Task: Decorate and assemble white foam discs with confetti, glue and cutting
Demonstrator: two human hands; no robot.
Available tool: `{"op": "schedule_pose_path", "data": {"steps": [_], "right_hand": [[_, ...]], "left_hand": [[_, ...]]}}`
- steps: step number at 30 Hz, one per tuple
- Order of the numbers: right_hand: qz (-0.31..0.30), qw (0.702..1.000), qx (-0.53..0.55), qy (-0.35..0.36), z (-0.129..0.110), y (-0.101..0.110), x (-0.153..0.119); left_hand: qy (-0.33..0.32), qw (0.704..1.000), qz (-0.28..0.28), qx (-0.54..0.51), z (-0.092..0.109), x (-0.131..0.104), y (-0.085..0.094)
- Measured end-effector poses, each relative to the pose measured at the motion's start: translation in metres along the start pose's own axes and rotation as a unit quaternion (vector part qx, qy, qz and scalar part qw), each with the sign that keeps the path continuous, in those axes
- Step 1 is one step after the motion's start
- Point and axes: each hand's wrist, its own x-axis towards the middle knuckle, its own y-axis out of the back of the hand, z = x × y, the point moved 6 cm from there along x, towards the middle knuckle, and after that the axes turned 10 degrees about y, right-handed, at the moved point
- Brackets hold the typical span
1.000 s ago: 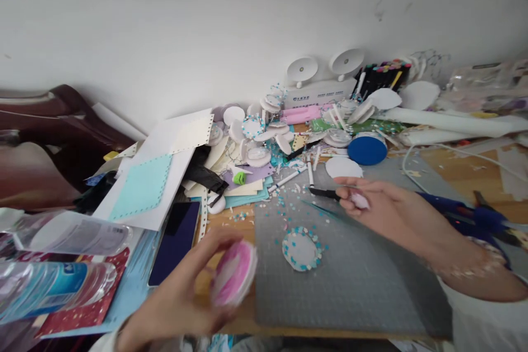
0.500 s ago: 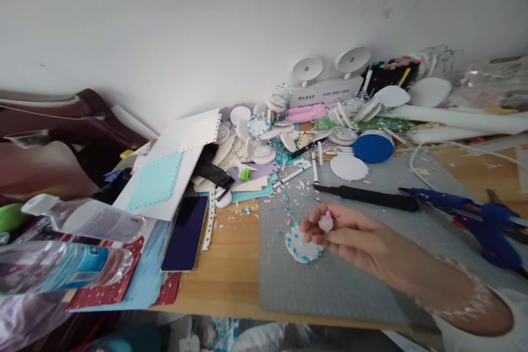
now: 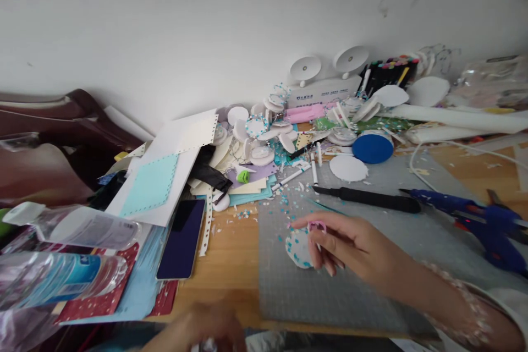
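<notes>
Between the thumb and fingers of my right hand [image 3: 350,250] is a small pink curled piece [image 3: 317,226], partly covered by the fingertips. The hand hovers over a white disc [image 3: 297,247] dotted with blue bits, which lies on the grey cutting mat [image 3: 284,297]; the fingers hide its right side. At the bottom edge my left hand [image 3: 202,322] is smeared by motion in front of the table edge. Something whitish shows beneath it, and its fingers cannot be made out.
A black pen-like tool [image 3: 367,198] and a blue glue gun [image 3: 466,212] lie to the right. A phone [image 3: 181,239] and two plastic bottles [image 3: 78,225] are on the left. White discs [image 3: 262,155], papers and scraps crowd the back along the wall.
My right hand has turned over, from palm up to fingers pointing down, still with the pink piece. My left hand has come into view at the bottom.
</notes>
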Motion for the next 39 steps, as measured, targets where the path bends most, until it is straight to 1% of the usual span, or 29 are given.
{"op": "schedule_pose_path", "data": {"steps": [2, 4, 6, 8, 10, 12, 14, 17, 20, 22, 24, 26, 28, 31, 35, 39], "right_hand": [[-0.005, 0.997, -0.071, 0.022, -0.002, 0.0, 0.003], [-0.01, 0.99, -0.134, 0.048, -0.006, 0.0, 0.006], [-0.022, 0.982, -0.173, 0.068, -0.01, 0.0, 0.008], [-0.035, 0.976, -0.198, 0.08, -0.011, 0.001, 0.01], [-0.043, 0.972, -0.214, 0.089, -0.009, 0.003, 0.012], [-0.043, 0.97, -0.213, 0.105, -0.004, 0.005, 0.013], [-0.036, 0.971, -0.199, 0.124, 0.002, 0.006, 0.014], [-0.002, 0.97, -0.201, 0.137, 0.007, 0.011, 0.014], [0.043, 0.958, -0.247, 0.141, 0.007, 0.015, 0.012], [0.073, 0.949, -0.27, 0.148, 0.004, 0.017, 0.01], [0.1, 0.945, -0.276, 0.146, 0.004, 0.019, 0.008], [0.109, 0.945, -0.276, 0.135, 0.005, 0.018, 0.008], [0.107, 0.946, -0.28, 0.126, 0.008, 0.017, 0.007], [0.103, 0.944, -0.288, 0.125, 0.008, 0.015, 0.007], [0.104, 0.943, -0.287, 0.133, 0.007, 0.013, 0.007], [0.081, 0.946, -0.276, 0.149, 0.005, 0.009, 0.007]], "left_hand": [[-0.024, 1.0, 0.014, -0.012, 0.02, 0.031, 0.005], [-0.049, 0.995, 0.04, -0.078, 0.039, 0.066, 0.011], [-0.085, 0.989, 0.044, -0.111, 0.053, 0.098, 0.012], [-0.112, 0.988, 0.043, -0.094, 0.058, 0.119, 0.01], [-0.125, 0.988, 0.031, -0.084, 0.055, 0.129, 0.008], [-0.129, 0.986, 0.007, -0.104, 0.048, 0.132, 0.007], [-0.128, 0.983, -0.004, -0.133, 0.041, 0.131, 0.008], [-0.115, 0.98, 0.006, -0.161, 0.035, 0.131, 0.009], [-0.103, 0.978, 0.007, -0.183, 0.032, 0.133, 0.005], [-0.123, 0.975, 0.015, -0.183, 0.032, 0.133, 0.002], [-0.171, 0.975, 0.048, -0.137, 0.035, 0.13, 0.003], [-0.218, 0.97, 0.096, -0.045, 0.037, 0.126, 0.003], [-0.243, 0.959, 0.134, 0.048, 0.038, 0.124, 0.003], [-0.271, 0.937, 0.173, 0.138, 0.04, 0.123, 0.003], [-0.301, 0.91, 0.193, 0.211, 0.045, 0.121, 0.001], [-0.306, 0.907, 0.187, 0.221, 0.046, 0.121, -0.002]]}}
